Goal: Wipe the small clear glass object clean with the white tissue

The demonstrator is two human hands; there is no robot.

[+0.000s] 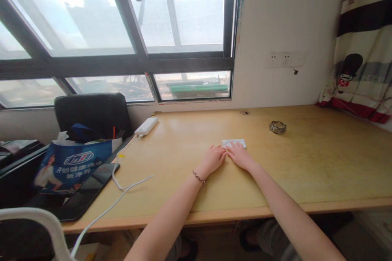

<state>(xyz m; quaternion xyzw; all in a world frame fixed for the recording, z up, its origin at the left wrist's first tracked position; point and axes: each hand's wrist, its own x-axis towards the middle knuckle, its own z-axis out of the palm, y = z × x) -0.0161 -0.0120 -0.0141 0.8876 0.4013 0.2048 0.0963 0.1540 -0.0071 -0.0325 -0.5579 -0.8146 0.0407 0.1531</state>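
Observation:
A small white flat rectangle [241, 142], which looks like folded paper or tissue, lies on the wooden desk. My right hand [239, 155] rests on its near side with the fingers stretched flat over it. Beside it, my left hand [213, 160] lies on the desk, its fingers extended to the rectangle's near left corner. The two hands touch or nearly touch at the thumbs. Part of the rectangle is hidden under the right fingers. A beaded bracelet [199, 177] circles my left wrist.
A dark openwork ring-shaped object [277, 127] sits to the right. At the desk's left edge are a white power bank [146, 126] and a white cable [122, 189]. Farther left stand a blue bag [75, 165] and a black chair [92, 110]. A curtain [367, 53] hangs at right.

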